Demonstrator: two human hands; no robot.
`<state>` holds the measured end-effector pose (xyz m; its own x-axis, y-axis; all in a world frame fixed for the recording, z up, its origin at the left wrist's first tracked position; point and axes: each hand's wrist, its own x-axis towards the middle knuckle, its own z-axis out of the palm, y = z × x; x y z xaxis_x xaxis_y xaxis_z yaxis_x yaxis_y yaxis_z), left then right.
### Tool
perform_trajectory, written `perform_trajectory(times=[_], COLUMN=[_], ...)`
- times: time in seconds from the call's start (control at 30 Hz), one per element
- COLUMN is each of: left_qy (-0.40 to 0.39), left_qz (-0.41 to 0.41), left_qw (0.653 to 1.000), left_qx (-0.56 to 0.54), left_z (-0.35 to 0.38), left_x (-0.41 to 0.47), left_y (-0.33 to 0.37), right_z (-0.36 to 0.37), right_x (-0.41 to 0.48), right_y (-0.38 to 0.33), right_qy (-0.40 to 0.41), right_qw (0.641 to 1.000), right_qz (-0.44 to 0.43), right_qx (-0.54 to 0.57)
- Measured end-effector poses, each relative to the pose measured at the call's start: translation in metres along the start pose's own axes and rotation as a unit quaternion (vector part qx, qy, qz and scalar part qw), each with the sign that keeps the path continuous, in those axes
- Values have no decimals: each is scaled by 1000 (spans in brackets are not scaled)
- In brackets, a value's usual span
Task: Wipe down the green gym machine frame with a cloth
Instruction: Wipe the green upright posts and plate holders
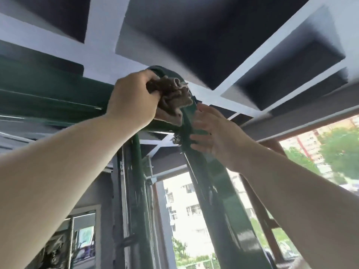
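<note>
The view looks steeply upward at the green frame [223, 200], taken here as the landmark, where its rising post curves over into a horizontal top beam just under a coffered ceiling [194, 45] of white ribs and dark recesses. The 2 hands are apart, 1 on each side of that curve. The left hand [134, 98] has its fingers curled round a bunched brown cloth [172, 98] and holds it pressed against the frame at the bend (the cloth spills down over the beam's near face). The right hand [215, 133] lies just below the cloth on the post's right side, fingers mostly straight and spread, touching the green metal without wrapping it. A small shiny bolt [176, 140] sits on the frame between the 2 wrists. Left of the post stand further green and grey uprights. Behind the frame, windows [186, 210] show pale buildings and green trees in daylight.
</note>
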<state>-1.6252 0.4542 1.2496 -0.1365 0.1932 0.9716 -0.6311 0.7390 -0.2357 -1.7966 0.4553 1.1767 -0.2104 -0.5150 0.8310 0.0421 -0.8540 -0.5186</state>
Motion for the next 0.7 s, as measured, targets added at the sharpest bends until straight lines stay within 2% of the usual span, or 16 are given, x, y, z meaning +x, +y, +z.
perform_trajectory(times=[0.1, 0.17, 0.23, 0.3, 0.33, 0.37, 0.43, 0.47, 0.57, 0.7], left_qy=[8, -24, -59, -101, -133, -166, -185, -188, -244, -276], left_qz=[-22, -25, -11, 5, -3, -11, 9, 20, -23, -7], left_qw=[994, 981, 981, 991, 991, 982, 939, 920, 889, 857], left_qx=[-110, -189, -183, -90, -14, 88, 290, 342, 387, 434], left_z=[6, 9, 8, 2, -3, -7, -14, -18, -25, -26], left_x=[5, 11, 19, 24, 25, 25, 23, 22, 19, 16], left_y=[7, 13, 11, 1, -4, -9, -9, -7, -6, -9], right_z=[11, 23, 36, 37, 31, 22, 3, -3, -2, 5], right_x=[15, 25, 35, 48, 59, 71, 91, 95, 91, 66], right_y=[-2, -10, -21, -31, -36, -38, -35, -31, -8, 8], right_qy=[-20, -62, -81, -51, -9, 56, 177, 183, 59, -34], right_qw=[998, 993, 986, 983, 984, 980, 932, 910, 855, 876], right_qz=[-39, -63, -86, -129, -161, -192, -221, -208, -172, -276], right_qx=[42, 73, 117, 123, 74, -17, -228, -308, -485, -395])
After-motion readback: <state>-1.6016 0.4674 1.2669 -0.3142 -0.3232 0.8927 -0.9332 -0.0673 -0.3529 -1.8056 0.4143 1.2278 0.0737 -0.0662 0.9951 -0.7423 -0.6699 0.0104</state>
